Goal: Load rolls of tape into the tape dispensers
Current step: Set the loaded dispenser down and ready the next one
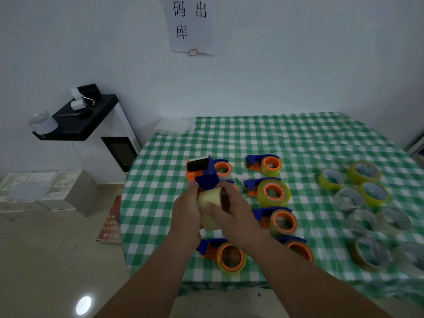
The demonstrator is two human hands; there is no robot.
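A pale wall with a white paper sign (191, 26) bearing black characters stands behind a worktop (298, 143) covered in a green-and-white checked cloth; to the left a white cabinet with a black top (91, 120) stands against the wall. Above the cloth's middle, the left hand (186, 214) grips a blue-and-orange plastic tape dispenser (203, 174) with a black roller at its upper end, held raised and tilted; the right hand (229, 216) curls round a pale yellowish roll of clear tape (210, 210), pressed between both hands just below the dispenser's blue body; whether the roll already sits on the dispenser's hub is hard to tell, as the fingers cover the joint. On the cloth around the hands lie loaded dispensers with orange hubs and yellowish rolls: one far (265, 165), one below it (269, 191), one nearer (278, 220), one near the front edge (226, 255); two more are partly hidden behind the hands and forearm. Well apart on the right lies a cluster of loose tape rolls (367, 203), some yellow, some clear.
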